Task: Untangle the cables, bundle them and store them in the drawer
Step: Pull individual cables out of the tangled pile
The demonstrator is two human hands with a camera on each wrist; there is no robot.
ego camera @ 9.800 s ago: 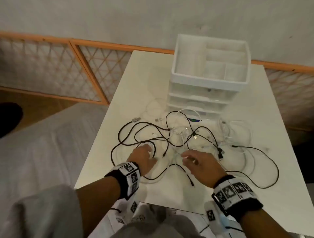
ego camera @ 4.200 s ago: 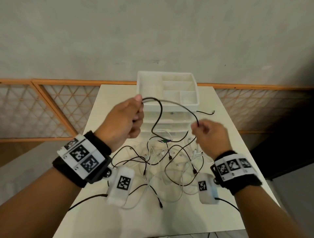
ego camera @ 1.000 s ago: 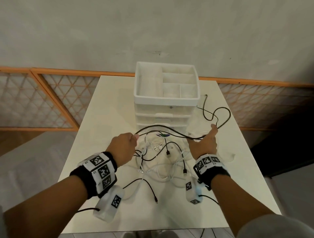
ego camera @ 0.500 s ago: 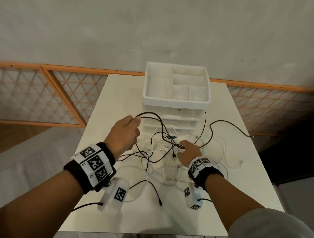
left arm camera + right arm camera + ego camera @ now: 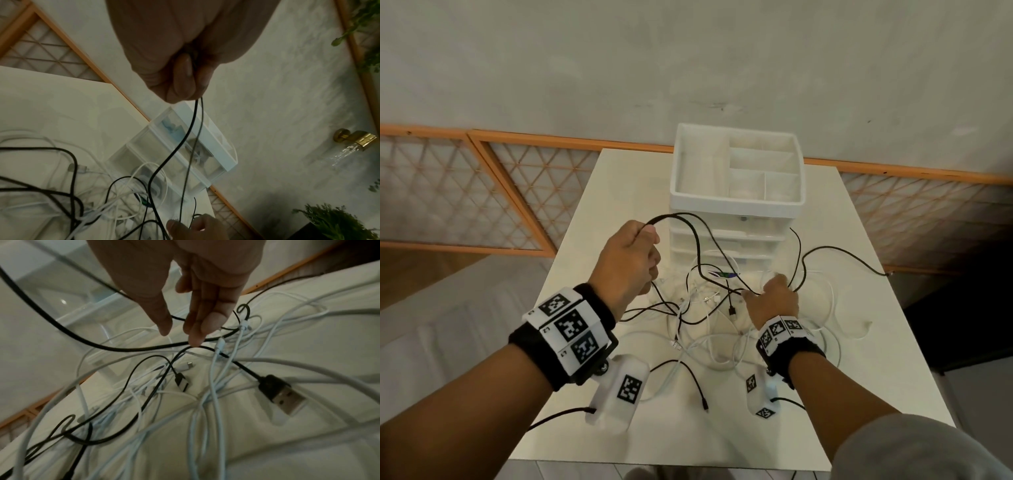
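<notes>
A tangle of black and white cables [image 5: 709, 308] lies on the white table [image 5: 619, 192] in front of a white drawer unit [image 5: 736, 202] with a divided tray on top. My left hand [image 5: 633, 260] is raised above the table and grips a doubled loop of black cable [image 5: 688, 222]; the left wrist view shows the fingers [image 5: 180, 78] curled round both strands [image 5: 195, 116]. My right hand [image 5: 763, 291] is low in the tangle. Its fingers [image 5: 201, 327] are straight and touch a black cable [image 5: 193, 346], and a thin black strand crosses between thumb and fingers.
The clear drawer fronts [image 5: 164, 154] are closed. A black USB plug [image 5: 283, 395] lies near my right wrist. One black cable end [image 5: 887, 273] reaches the table's right edge. An orange lattice fence [image 5: 482, 192] and a wall stand behind the table.
My right hand came down from the right side into the tangle and the black cable's free end dropped to the right. My left hand keeps hold of the black loop, slightly higher.
</notes>
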